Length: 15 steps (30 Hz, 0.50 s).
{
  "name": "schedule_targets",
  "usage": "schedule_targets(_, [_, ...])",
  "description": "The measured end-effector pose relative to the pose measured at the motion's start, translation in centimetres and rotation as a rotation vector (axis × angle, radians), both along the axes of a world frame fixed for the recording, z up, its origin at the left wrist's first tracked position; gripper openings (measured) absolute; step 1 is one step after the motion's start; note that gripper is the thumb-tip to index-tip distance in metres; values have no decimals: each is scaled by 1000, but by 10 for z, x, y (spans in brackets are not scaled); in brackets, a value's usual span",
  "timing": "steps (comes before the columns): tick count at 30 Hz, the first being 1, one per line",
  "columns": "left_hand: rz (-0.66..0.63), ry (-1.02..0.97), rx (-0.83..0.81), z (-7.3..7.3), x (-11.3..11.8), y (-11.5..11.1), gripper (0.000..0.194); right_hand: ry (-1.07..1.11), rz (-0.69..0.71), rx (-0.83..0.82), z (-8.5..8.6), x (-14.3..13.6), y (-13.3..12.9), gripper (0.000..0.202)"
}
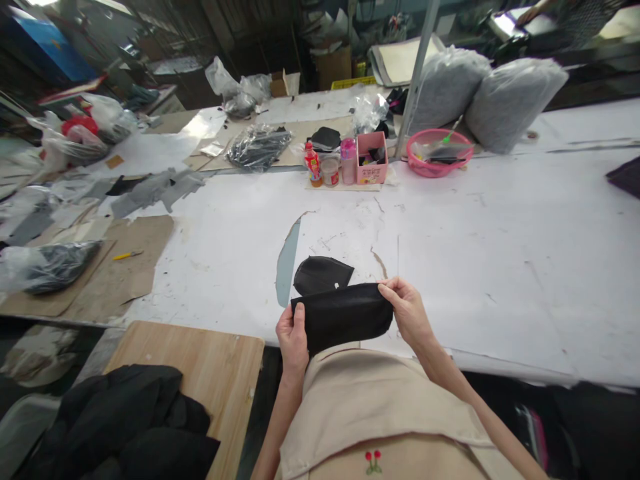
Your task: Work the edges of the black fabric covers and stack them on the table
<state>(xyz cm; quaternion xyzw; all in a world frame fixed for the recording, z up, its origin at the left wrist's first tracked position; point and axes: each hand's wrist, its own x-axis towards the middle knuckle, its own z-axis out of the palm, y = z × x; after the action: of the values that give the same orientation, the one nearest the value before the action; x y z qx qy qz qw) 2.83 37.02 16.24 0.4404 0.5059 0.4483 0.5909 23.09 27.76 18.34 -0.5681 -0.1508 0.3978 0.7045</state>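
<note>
A piece of black fabric (347, 313) is stretched between my two hands just above the table's near edge. My left hand (293, 337) grips its left end, thumb on top. At the upper right corner, my right hand (406, 308) pinches the same piece between thumb and fingers. Right behind it, a second black piece (320, 275) with a rounded left side and a pointed right end lies on the white table; its near edge is partly hidden by the held fabric. A small white spot shows near that edge.
A wooden board (235, 360) with a heap of black fabric (135, 420) is at lower left. Farther back stand a red-labelled bottle (313, 164), a pink box (371, 160) and a pink basket (439, 163). A yellow cutter (127, 255) lies on brown cardboard (145, 257).
</note>
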Motion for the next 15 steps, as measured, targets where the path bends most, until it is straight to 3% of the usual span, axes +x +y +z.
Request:
schedule_targets(10, [-102, 74, 62, 3, -5, 8, 34, -173, 16, -25, 11, -1, -4, 27])
schedule_targets(15, [-111, 125, 65, -7, -12, 14, 42, -256, 25, -33, 15, -2, -3, 25])
